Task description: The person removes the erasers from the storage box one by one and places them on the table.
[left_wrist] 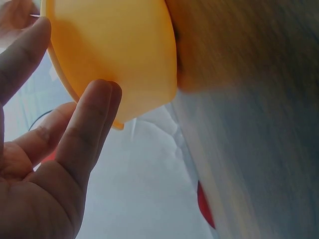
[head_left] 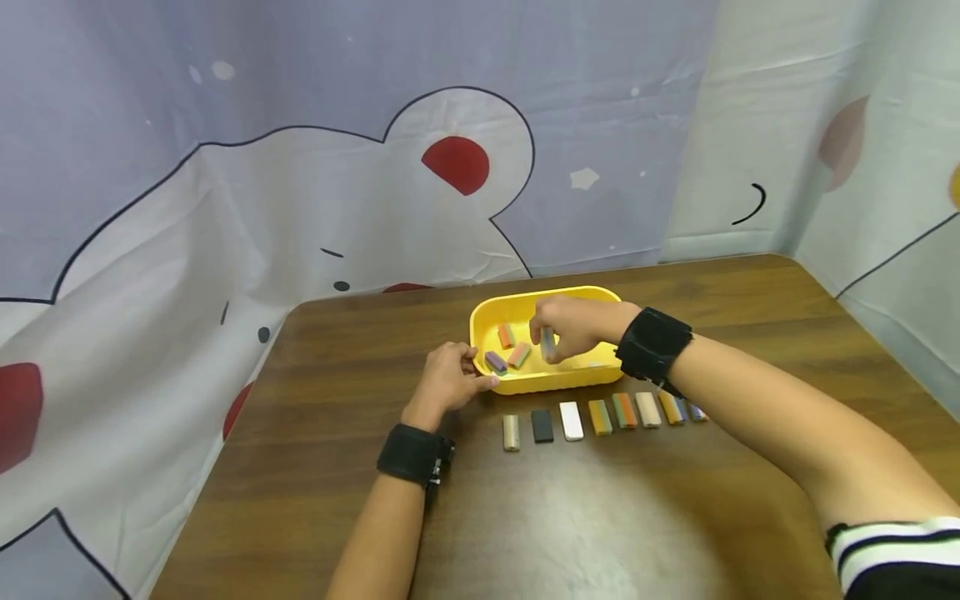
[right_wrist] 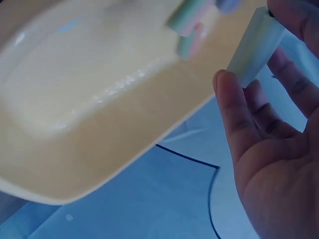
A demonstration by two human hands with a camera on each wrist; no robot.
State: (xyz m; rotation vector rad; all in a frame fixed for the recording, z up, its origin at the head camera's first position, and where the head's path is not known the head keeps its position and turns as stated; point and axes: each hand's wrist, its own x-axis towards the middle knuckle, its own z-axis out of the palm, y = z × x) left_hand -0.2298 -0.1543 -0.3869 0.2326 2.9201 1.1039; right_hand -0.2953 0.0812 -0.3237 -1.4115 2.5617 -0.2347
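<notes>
My right hand [head_left: 566, 327] is over the yellow plastic basin [head_left: 551, 385], pinching a small pale eraser-like block [right_wrist: 256, 47] between thumb and fingertips. That block is plain and pale greenish in the right wrist view. My left hand [head_left: 447, 379] is at the basin's left end. Its fairly straight fingers [left_wrist: 89, 114] touch the outer wall and rim. Inside the basin, toward the left, lie an orange striped block [head_left: 506, 336], a pink-and-green one [head_left: 519, 356] and a purple one [head_left: 496, 362].
A row of similar blocks lies in front of the basin, among them a tan one [head_left: 511, 433], a black one [head_left: 542, 426] and a white one [head_left: 571, 421]. The right forearm partly hides the row's right end. A printed curtain [head_left: 360, 208] hangs behind the wooden table [head_left: 337, 417].
</notes>
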